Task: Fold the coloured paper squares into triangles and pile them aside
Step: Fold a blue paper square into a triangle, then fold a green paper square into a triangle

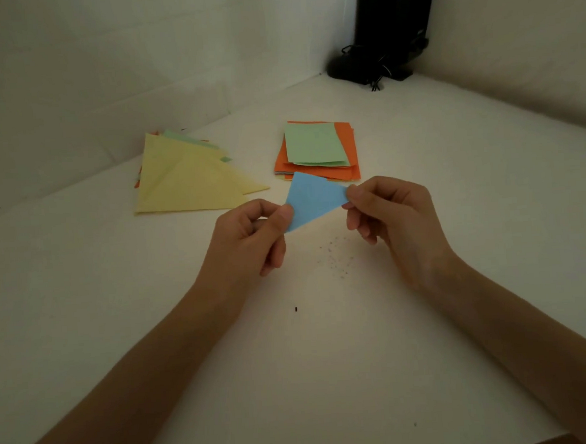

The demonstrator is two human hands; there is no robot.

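Blue paper triangle (312,200), folded, held up over the middle of the white surface (294,376) between both hands. The left hand (251,236) pinches the triangle's lower left corner between thumb and forefinger, the remaining fingers curled loosely into the palm. The right hand (390,216) pinches the right corner in the same manner, its other fingers bent beneath. In this view the upper tip of the triangle overlaps the near edge of the stack of unfolded squares (347,143), which lies flat on the surface further toward the far corner; the stack is mostly orange, with a green sheet (314,143) uppermost and set slightly askew. To the left of the stack, and apart from it, the pile of folded triangles (182,180) rests close to the surface's far left edge, beside the wall; a large yellow triangle covers it, with green and orange edges showing from beneath. A black stand (390,34) with loose cords at its base occupies the far corner, where the two walls meet. Fine dark specks (335,257) mark the surface below the hands, and a single small dark mark (296,309) lies nearer the front edge, between the forearms.
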